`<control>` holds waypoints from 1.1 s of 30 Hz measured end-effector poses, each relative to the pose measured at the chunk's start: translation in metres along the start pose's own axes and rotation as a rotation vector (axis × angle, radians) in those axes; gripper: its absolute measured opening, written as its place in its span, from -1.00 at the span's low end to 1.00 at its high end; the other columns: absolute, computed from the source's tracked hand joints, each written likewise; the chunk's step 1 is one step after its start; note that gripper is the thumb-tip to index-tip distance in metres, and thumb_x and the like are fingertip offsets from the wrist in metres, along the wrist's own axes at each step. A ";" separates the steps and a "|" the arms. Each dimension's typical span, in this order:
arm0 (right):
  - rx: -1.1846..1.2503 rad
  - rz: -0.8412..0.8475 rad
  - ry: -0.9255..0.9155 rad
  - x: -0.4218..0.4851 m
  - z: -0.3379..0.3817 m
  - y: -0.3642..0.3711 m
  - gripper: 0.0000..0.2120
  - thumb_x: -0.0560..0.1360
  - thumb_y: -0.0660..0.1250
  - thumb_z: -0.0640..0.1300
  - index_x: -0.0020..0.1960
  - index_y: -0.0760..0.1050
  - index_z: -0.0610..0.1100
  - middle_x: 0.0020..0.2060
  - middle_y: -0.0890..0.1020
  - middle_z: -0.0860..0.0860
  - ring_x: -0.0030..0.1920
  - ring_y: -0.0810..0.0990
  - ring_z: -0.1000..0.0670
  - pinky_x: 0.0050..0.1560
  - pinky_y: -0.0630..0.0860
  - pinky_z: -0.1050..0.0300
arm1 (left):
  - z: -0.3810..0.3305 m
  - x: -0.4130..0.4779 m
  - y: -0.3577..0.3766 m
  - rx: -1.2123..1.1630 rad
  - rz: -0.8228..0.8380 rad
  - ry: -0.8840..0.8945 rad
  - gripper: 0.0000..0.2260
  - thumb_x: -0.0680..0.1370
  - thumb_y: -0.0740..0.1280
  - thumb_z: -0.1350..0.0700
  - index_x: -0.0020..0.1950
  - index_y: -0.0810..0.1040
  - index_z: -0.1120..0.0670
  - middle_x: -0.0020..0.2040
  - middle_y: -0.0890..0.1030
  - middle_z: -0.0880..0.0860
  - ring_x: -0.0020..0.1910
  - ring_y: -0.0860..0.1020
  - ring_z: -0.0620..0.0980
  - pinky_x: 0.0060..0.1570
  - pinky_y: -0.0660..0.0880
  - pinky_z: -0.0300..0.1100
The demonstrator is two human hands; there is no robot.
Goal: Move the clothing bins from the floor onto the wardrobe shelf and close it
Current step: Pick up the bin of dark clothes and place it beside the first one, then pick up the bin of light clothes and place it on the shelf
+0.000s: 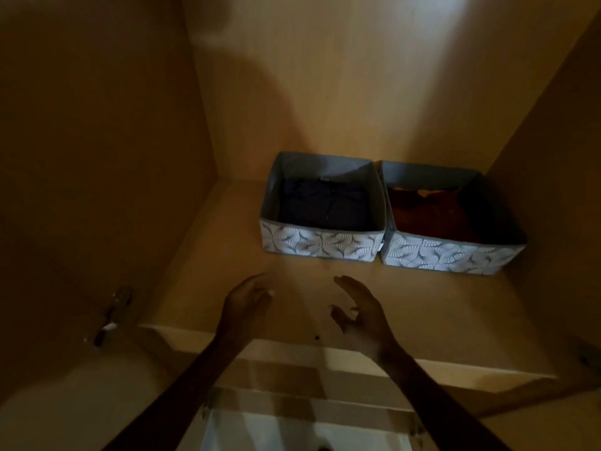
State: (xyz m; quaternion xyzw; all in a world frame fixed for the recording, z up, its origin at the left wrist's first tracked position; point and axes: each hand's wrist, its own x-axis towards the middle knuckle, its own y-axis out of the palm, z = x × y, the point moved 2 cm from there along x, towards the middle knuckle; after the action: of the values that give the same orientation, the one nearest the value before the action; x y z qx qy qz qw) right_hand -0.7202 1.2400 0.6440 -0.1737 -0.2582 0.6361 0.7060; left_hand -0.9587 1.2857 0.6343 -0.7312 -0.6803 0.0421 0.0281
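Two grey fabric bins with a white leaf pattern stand side by side at the back right of the wardrobe shelf (234, 288). The left bin (320, 243) holds dark folded clothing. The right bin (448, 253) holds orange-brown clothing and touches the left one. My left hand (248, 299) and my right hand (361, 307) hover over the shelf just in front of the left bin, both empty with fingers apart and palms facing each other. Neither hand touches a bin.
The wardrobe's wooden side walls (97, 157) rise on the left and right, with the back panel behind the bins. A metal hinge (113, 315) sits on the left wall by the shelf's front edge. Lower shelves or drawers (292, 402) show below.
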 end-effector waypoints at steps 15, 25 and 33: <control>0.386 0.702 0.052 -0.077 0.005 0.055 -0.61 0.46 0.37 0.00 0.29 0.50 0.09 0.16 0.60 0.22 0.16 0.55 0.24 0.04 0.52 0.33 | 0.039 -0.212 -0.002 -0.097 -0.631 -0.257 -0.79 0.52 0.36 0.32 0.07 0.63 0.08 0.02 0.69 0.09 0.05 0.64 0.03 0.10 0.54 -0.11; 0.231 1.255 -0.160 -0.180 0.012 0.109 -0.61 0.39 0.38 0.06 0.21 0.53 0.09 0.11 0.64 0.15 0.12 0.60 0.16 0.12 0.56 0.10 | 0.071 -0.416 0.058 -0.158 -1.125 -0.450 -0.81 0.49 0.39 0.21 0.08 0.63 0.04 -0.06 0.72 0.04 -0.02 0.65 -0.01 0.09 0.55 -0.06; 0.088 1.609 -0.408 -0.321 0.059 0.140 -0.70 0.47 0.40 -0.15 0.19 0.58 -0.06 0.04 0.67 0.12 0.02 0.62 0.17 0.11 0.55 0.17 | 0.083 -0.594 0.115 -0.256 -1.575 -0.507 -0.80 0.48 0.40 0.17 0.09 0.61 0.03 -0.05 0.71 0.02 -0.01 0.65 0.04 0.09 0.55 -0.07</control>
State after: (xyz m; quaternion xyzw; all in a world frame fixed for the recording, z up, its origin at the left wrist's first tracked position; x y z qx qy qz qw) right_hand -0.8858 0.9364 0.5650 -0.1589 -0.1531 0.9752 -0.0191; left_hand -0.8952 0.6840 0.5540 -0.0082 -0.9775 0.0957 -0.1878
